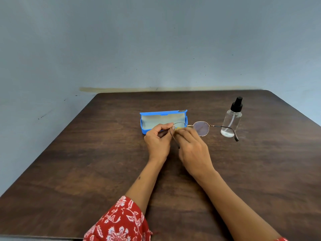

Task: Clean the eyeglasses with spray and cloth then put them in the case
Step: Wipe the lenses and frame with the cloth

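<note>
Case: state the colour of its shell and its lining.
The case has a bright blue shell and a pale beige lining, seen in the head view.

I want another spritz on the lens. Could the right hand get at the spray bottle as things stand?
Probably yes, once freed: the spray bottle stands upright to the right, with bare table between. But the right hand now pinches a yellow cloth on the eyeglasses.
</note>
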Motion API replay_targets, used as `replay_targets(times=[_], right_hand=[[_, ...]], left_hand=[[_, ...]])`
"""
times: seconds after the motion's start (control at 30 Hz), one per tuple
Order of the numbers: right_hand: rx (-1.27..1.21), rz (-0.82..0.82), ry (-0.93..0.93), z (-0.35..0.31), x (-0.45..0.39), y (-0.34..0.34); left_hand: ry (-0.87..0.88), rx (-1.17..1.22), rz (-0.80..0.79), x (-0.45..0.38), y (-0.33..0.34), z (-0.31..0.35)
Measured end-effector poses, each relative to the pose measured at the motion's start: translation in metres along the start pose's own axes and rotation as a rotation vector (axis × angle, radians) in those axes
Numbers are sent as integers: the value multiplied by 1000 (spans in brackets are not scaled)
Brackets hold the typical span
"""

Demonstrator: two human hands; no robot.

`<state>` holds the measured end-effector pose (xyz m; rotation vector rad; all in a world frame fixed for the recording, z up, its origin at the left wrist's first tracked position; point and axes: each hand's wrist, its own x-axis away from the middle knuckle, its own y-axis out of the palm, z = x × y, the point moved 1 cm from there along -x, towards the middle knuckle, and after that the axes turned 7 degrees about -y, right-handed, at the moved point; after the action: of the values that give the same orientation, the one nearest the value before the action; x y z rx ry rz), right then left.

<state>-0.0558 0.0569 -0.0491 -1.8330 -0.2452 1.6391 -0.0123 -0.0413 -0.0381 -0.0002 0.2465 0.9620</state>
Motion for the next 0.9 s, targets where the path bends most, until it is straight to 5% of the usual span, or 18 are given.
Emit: replay_targets(times=[0.13, 0.33, 0.9], right_hand=[[66, 23, 108, 11, -4, 4], [17, -5, -24, -3, 1, -3], [48, 16, 64, 11, -4, 2]], left_hand=[[0, -18, -8, 1, 1, -1], [-10, 5, 0, 1, 1, 0], [-16, 9, -34, 2, 1, 0]])
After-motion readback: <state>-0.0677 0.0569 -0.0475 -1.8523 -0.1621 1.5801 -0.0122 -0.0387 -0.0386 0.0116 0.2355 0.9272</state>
